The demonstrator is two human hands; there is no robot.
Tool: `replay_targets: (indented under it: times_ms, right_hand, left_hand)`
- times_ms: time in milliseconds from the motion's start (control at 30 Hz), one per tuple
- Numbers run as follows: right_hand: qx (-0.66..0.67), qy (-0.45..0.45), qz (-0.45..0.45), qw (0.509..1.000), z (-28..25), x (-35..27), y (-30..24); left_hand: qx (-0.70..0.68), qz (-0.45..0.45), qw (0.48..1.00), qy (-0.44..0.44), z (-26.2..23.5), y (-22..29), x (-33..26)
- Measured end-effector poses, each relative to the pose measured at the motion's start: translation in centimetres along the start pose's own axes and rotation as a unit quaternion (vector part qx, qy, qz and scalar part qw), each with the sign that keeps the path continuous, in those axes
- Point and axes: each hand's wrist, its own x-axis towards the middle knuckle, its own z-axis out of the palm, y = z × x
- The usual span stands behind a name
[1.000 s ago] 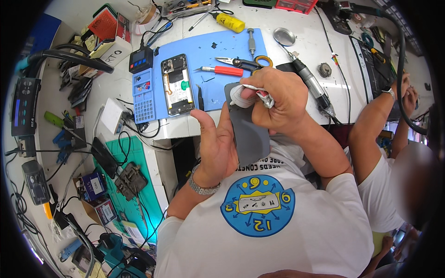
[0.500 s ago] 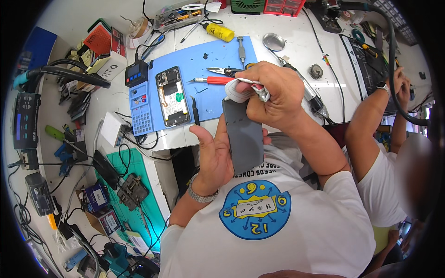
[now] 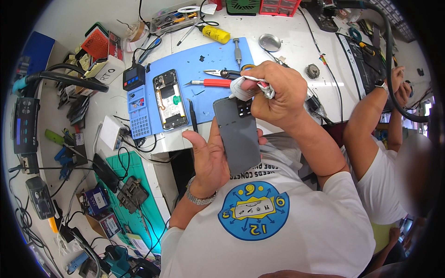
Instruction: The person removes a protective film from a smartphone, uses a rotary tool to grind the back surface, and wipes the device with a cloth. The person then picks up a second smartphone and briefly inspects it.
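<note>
My left hand supports a dark grey phone back cover from beneath, its thumb standing away from the edge and fingertips curling round the far side. Camera cutouts show near the cover's top. Above it, my right hand pinches a crumpled white squeeze tube, whose thin nozzle points down at the cover's upper left corner. Whether the nozzle touches, I cannot tell. On the blue mat lies an opened phone with its battery and inner parts exposed. Black tweezers lie beside it.
A red-handled craft knife, scissors and a screwdriver lie beyond my hands. A yellow bottle lies behind the mat. To the right another person's forearm rests over the bench. A green mat is at left.
The phone cover and both hands have shifted slightly left in the picture. The tube's nozzle has moved slightly left along with the cover's top corner. More of the camera cutouts now shows.
</note>
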Motion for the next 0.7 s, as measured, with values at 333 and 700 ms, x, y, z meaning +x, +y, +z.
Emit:
replay_targets:
  times_ms: [333,700]
  right_hand:
    - [-0.018,-0.005,0.008,1.0,-0.9,-0.2,0.3]
    - [-0.05,-0.01,0.028,0.998,-1.9,0.1,-0.2]
  left_hand:
    - [-0.015,0.001,1.0,0.026,0.0,-0.1,-0.3]
    - [0.004,0.021,1.0,0.014,0.1,0.7,-0.5]
